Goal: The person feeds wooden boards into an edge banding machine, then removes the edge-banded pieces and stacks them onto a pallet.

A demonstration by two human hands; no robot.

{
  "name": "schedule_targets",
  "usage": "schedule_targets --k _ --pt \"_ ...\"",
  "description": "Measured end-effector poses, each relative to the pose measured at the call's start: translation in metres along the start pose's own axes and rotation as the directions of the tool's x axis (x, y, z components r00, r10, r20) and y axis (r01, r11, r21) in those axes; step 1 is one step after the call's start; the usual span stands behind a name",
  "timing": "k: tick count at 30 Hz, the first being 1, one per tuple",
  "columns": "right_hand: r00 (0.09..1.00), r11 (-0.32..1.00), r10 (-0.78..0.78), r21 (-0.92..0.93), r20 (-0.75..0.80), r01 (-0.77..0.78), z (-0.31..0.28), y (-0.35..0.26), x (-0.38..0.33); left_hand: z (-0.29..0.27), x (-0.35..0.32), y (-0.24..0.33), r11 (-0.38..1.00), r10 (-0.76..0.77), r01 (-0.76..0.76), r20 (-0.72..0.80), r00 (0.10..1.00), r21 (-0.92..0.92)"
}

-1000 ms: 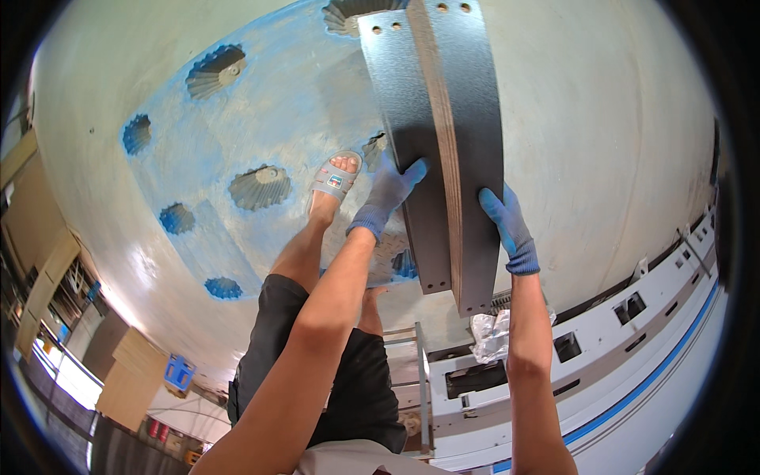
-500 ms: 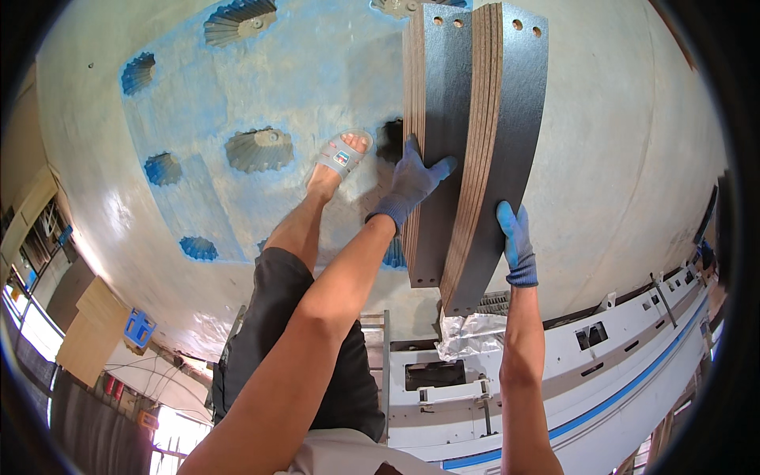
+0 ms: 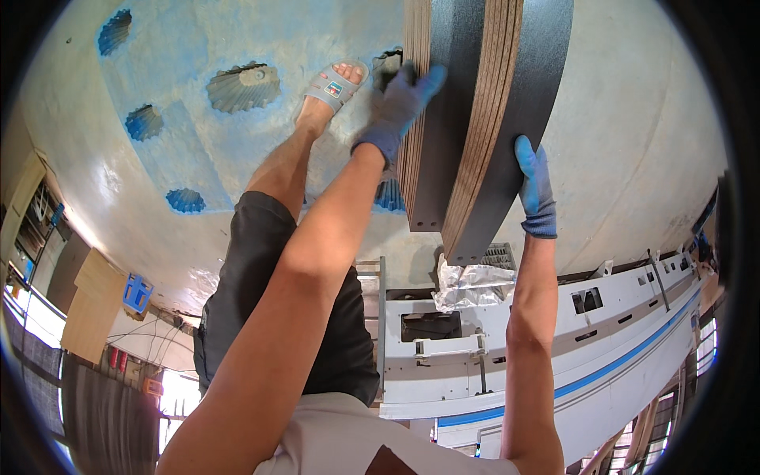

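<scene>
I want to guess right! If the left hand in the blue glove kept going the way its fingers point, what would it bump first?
The left hand already lies on the dark panel of the held boards, fingers pointing up and right across it. Going on, it would probably slide into the layered wooden edge of the next board, though depth is hard to judge.

Gloved hands point(image 3: 400, 107) point(image 3: 536, 188) steady dark panels point(image 3: 475, 119) (upright).
</scene>
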State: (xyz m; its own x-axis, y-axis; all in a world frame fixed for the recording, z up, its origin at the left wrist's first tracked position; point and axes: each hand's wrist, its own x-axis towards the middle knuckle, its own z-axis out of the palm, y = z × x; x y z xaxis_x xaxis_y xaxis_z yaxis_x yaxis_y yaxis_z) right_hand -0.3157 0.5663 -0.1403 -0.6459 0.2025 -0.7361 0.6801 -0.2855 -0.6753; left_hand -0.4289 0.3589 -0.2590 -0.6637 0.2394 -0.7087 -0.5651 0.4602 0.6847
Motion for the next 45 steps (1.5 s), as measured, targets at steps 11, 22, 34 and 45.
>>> schedule_targets --k 11,22,34,45 --pt "0.994 0.957 0.098 0.278 -0.042 -0.083 -0.027 0.115 0.022 0.005 0.036 -0.133 0.742 -0.617 0.582 0.003 0.787 -0.332" --pt "0.957 0.967 0.251 0.088 -0.145 -0.241 -0.039 0.104 -0.118 0.053 -0.009 -0.091 0.373 -0.471 0.557 0.365 0.803 -0.743" --pt "0.958 0.970 0.240 0.069 -0.155 -0.232 -0.036 0.102 -0.134 0.054 0.002 -0.097 0.523 -0.590 0.605 0.257 0.765 -0.600" --pt "0.965 0.978 0.205 0.071 -0.161 -0.195 -0.033 0.117 -0.127 0.058 -0.008 -0.137 0.903 -0.091 0.149 0.161 0.983 -0.404"
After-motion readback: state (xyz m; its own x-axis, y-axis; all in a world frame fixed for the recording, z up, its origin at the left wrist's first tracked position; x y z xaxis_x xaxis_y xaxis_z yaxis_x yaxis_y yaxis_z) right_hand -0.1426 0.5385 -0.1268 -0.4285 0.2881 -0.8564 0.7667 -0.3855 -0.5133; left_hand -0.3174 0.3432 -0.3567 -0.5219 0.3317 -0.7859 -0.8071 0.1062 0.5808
